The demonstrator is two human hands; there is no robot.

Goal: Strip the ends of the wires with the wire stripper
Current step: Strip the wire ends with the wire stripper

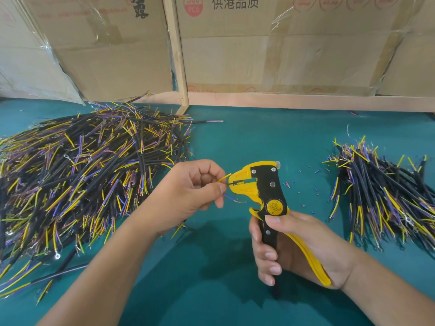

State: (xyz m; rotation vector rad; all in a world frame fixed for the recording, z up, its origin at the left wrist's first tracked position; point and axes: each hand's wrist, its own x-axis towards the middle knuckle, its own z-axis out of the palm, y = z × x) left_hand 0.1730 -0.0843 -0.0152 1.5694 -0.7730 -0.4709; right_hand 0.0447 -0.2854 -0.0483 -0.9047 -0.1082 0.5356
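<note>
Pinching a wire [224, 179], the left hand [190, 191] feeds the wire stripper [263, 191] held by the right hand [296, 248].

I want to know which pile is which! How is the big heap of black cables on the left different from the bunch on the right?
The left heap of black cables with yellow and purple wire ends is much bigger and spreads wide over the teal table mat; the right bunch of black cables is smaller. The left heap lies criss-crossed; the right bunch fans out more evenly. Tiny insulation scraps lie beside the right bunch only. Both hold the same kind of cable.

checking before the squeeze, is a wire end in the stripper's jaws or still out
In: a thin wire end held by the left hand sits between the wire stripper jaws.
</note>
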